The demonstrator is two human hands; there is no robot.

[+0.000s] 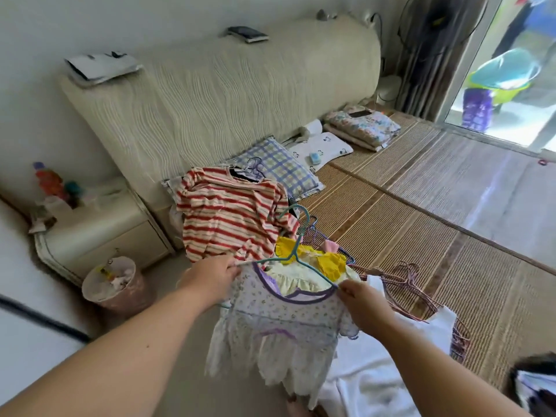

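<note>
A small lilac flowered dress (279, 329) with purple trim hangs in front of me on a teal wire hanger (293, 251). My left hand (210, 279) grips the dress's left shoulder at the hanger's end. My right hand (359, 299) pinches the right shoulder at the hanger's other end. Behind the dress lies a pile of clothes on the bed: a red and cream striped shirt (228, 218) and a yellow and cream garment (313, 266).
Loose wire hangers (406, 284) and a white garment (433, 326) lie on the woven bed mat (421, 236). A checked pillow (279, 167), folded bedding (361, 127), a padded headboard (225, 94), a nightstand (99, 230) and a waste bin (112, 284) surround the bed.
</note>
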